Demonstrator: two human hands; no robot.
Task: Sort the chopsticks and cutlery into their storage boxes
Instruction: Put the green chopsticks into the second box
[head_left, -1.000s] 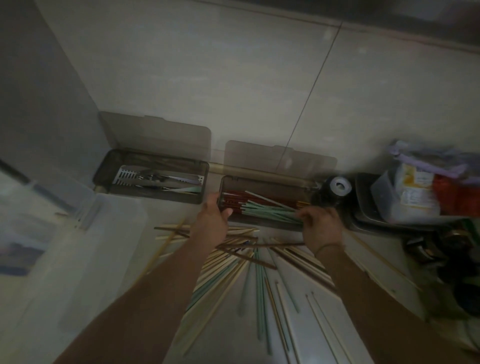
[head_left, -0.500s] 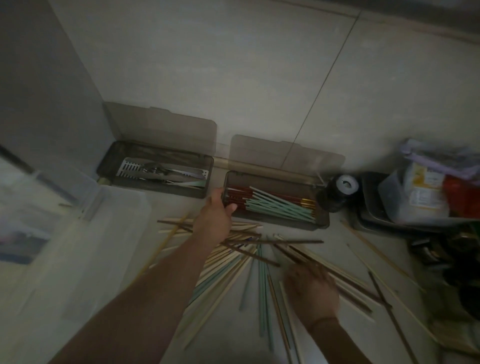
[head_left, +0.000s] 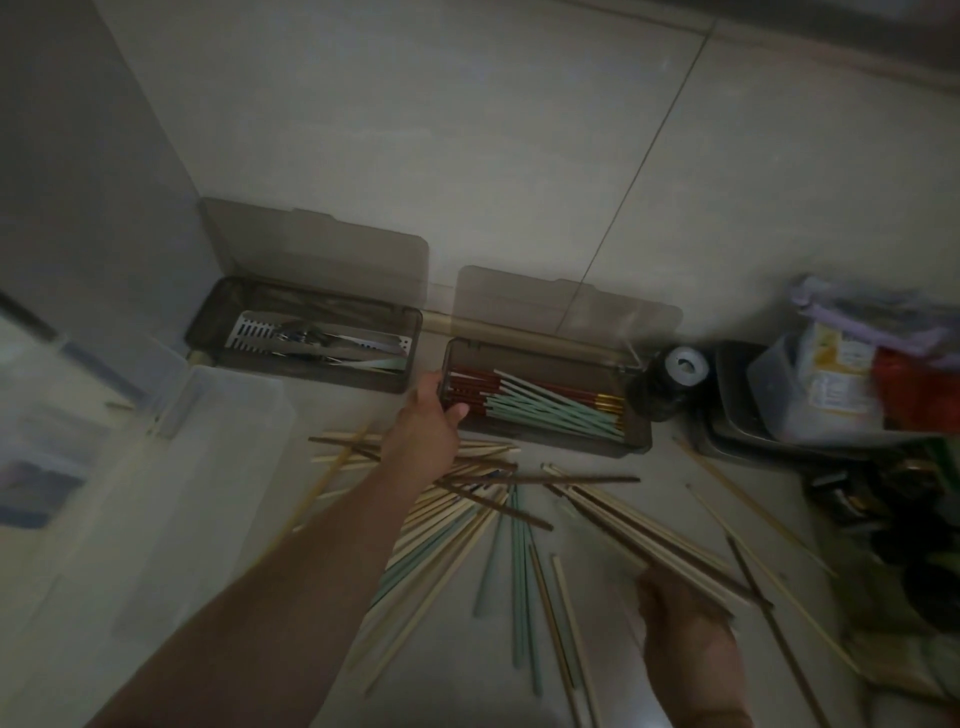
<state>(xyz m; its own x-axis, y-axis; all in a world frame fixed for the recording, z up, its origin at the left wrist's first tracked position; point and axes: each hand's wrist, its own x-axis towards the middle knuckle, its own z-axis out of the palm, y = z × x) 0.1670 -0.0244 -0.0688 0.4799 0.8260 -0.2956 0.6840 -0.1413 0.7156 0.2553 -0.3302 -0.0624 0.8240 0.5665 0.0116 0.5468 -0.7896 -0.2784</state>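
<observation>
Two hands are at work. The left hand (head_left: 428, 426) reaches forward and grips the near left corner of the chopstick box (head_left: 545, 447), thumb on the rim, steadying it. The right hand (head_left: 675, 613), low and close to the body, is curled round a bundle of pale and dark chopsticks (head_left: 649, 535) that slants up and away to its left; how many sticks it holds cannot be counted in the blur.

Just beyond the left hand's fingers, the chopstick box already holds a layer of red chopsticks with gold ends and mint-green ones (head_left: 550, 410) laid across them, roughly a dozen or more in all. Further left of that hand sits the cutlery box (head_left: 306, 374), holding a slotted metal tray and a few metal pieces. Both of the two boxes have their lids propped open against the wall.

Between the two hands lies the loose pile of chopsticks (head_left: 467, 525), well over twenty of them: pale wood, dark brown and green, crossed at all angles. I judge the sorting to be perhaps a third done; most sticks remain outside. A clear plastic bin (head_left: 171, 467) stands left of the forearm.
</observation>
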